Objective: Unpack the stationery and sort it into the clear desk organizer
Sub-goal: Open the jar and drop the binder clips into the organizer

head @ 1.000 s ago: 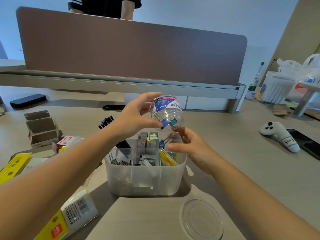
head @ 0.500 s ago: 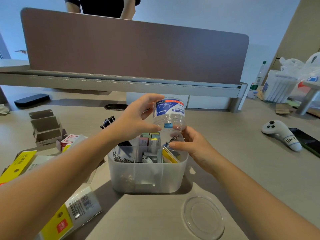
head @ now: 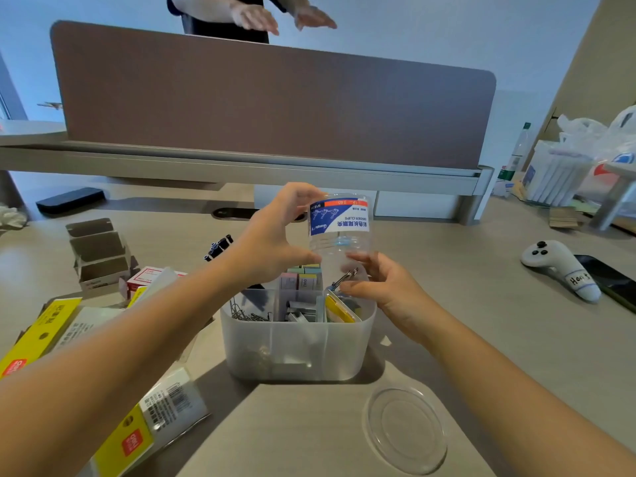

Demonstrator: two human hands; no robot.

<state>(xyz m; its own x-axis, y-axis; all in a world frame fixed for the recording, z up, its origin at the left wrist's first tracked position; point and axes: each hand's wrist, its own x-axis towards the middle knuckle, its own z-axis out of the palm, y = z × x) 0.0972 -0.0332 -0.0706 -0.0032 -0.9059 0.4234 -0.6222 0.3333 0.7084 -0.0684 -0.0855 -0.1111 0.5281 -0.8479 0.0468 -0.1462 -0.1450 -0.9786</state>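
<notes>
Since half a second ago the clip tub (head: 339, 232) has come fully upside down: its label now reads inverted, its long axis stands near upright and its open mouth points down into the organizer (head: 297, 342). The blue clips seen in it a second ago are gone from its body, which looks clear now. The left hand (head: 272, 235) grips the tub by its side, thumb low and fingers curled round the back near the raised base. The right hand (head: 375, 284) is half closed just under the tub's mouth, fingertips (head: 347, 287) pinching or touching a binder clip (head: 344, 278) whose wire handles stick up toward the tub (whether it is truly pinched I cannot tell). The tub hangs over the organizer's far right compartment, above a yellow item (head: 339, 309) leaning there. The organizer sits at the desk's (head: 464, 321) near middle, with paper clips (head: 246, 315) in its left compartment and small coloured boxes (head: 303, 278) at the back. The tub's clear lid (head: 406, 430) lies flat near the desk's front edge, right of the organizer and apart from it. Yellow packs (head: 34, 335) lie toward the left edge. Beyond the divider (head: 275, 105), another person's hands (head: 282, 17) have come into view.
</notes>
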